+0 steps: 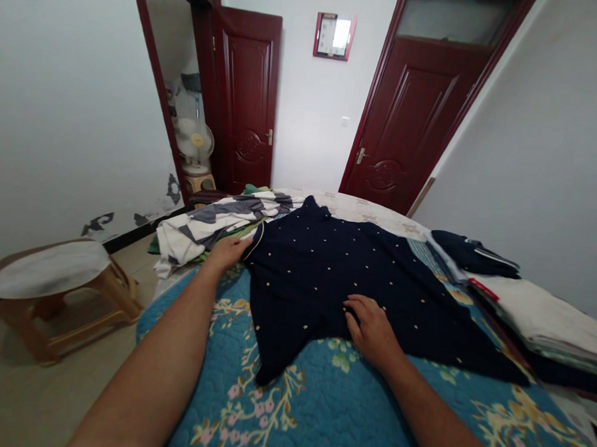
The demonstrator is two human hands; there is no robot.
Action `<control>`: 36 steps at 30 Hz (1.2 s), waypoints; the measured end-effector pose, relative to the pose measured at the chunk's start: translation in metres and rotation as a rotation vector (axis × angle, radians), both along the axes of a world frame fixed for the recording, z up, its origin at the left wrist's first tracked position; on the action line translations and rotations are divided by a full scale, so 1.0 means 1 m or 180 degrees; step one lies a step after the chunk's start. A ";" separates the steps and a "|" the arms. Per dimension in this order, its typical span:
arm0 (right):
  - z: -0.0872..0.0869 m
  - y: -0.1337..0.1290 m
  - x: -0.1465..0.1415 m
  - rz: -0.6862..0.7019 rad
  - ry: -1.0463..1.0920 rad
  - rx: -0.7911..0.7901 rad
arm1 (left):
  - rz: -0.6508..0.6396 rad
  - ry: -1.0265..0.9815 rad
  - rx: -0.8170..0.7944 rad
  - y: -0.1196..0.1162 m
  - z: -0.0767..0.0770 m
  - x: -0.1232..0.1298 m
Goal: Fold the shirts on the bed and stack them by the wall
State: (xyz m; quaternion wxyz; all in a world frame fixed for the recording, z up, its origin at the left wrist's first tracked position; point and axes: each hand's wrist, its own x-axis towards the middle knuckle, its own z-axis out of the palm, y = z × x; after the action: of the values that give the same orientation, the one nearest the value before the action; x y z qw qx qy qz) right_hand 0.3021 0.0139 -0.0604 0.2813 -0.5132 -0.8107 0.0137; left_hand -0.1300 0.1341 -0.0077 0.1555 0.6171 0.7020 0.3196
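Observation:
A navy garment with small pale dots (336, 265) lies spread across the blue floral quilt (229, 406); it looks like a shirt or dress. At its left side, my left hand (227, 252) pinches the sleeve's pale-trimmed edge between thumb and fingers. My right hand (372, 326) rests on the garment's near edge, right of the middle. Its fingers lie bent over the cloth, with the thumb apart from them. One corner of the fabric points toward me, and the far right end tapers to a tip.
Rumpled white-and-grey cloth (213, 222) lies beyond my left hand. Folded clothes (554, 317) are stacked at right, with a dark folded garment (470, 252) behind. A stool (50, 270) stands on the floor at left. Two dark red doors (249, 101) and a fan (195, 141) are farther back.

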 end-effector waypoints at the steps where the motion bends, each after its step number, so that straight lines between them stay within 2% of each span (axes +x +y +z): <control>1: 0.000 0.000 0.000 0.0002 -0.0014 0.0006 | 0.0029 0.0173 0.0017 0.002 -0.001 0.002; 4: 0.000 -0.001 0.000 0.0016 -0.0047 0.0022 | 0.0183 0.0646 -0.0085 0.007 -0.004 0.006; 12: 0.008 -0.006 -0.001 0.0064 -0.0212 0.0076 | 0.0616 0.0935 -0.0076 0.006 -0.008 0.008; 14: 0.016 -0.013 -0.004 0.0228 -0.0247 0.0163 | 0.0742 0.0886 0.0000 0.003 -0.007 0.011; 17: 0.029 -0.026 -0.013 0.0711 -0.0287 0.0232 | 0.0831 0.0773 0.0277 -0.004 -0.002 0.019; 20: 0.035 -0.036 -0.023 0.1019 -0.0343 0.0090 | 0.0840 0.0695 0.0640 -0.017 0.011 0.029; 22: 0.033 -0.036 -0.028 0.0996 -0.0371 -0.0066 | 0.0564 0.0560 0.0677 -0.034 0.025 0.039; 23: 0.031 -0.034 -0.029 0.0951 -0.0376 -0.0122 | 0.0231 0.0444 0.0561 -0.047 0.033 0.045; 24: 0.028 -0.032 -0.030 0.0902 -0.0371 -0.0152 | -0.0212 0.0292 0.0364 -0.062 0.039 0.052; 26: 0.023 -0.027 -0.029 0.0810 -0.0342 -0.0153 | -0.1385 -0.0123 -0.0233 -0.100 0.048 0.065; 28: 0.021 -0.024 -0.028 0.0786 -0.0303 -0.0105 | -0.2226 -0.0450 -0.0609 -0.140 0.047 0.077; 29: 0.021 -0.024 -0.028 0.0816 -0.0284 -0.0078 | -0.2512 -0.0337 -0.0667 -0.158 0.043 0.082; 30: 0.022 -0.025 -0.027 0.0863 -0.0271 -0.0053 | -0.2659 -0.0129 -0.0593 -0.173 0.038 0.086; 32: 0.024 -0.028 -0.026 0.0960 -0.0274 -0.0009 | -0.2697 0.0256 -0.0333 -0.193 0.025 0.093; 36: 0.028 -0.034 -0.025 0.1062 -0.0325 0.0018 | -0.2553 0.0474 -0.0179 -0.201 0.013 0.096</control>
State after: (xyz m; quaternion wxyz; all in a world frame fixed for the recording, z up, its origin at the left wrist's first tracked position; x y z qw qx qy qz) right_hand 0.2775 -0.0200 -0.0320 0.2351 -0.3707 -0.8980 0.0318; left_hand -0.0341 -0.0669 0.0053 0.2334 0.8589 0.4236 0.1687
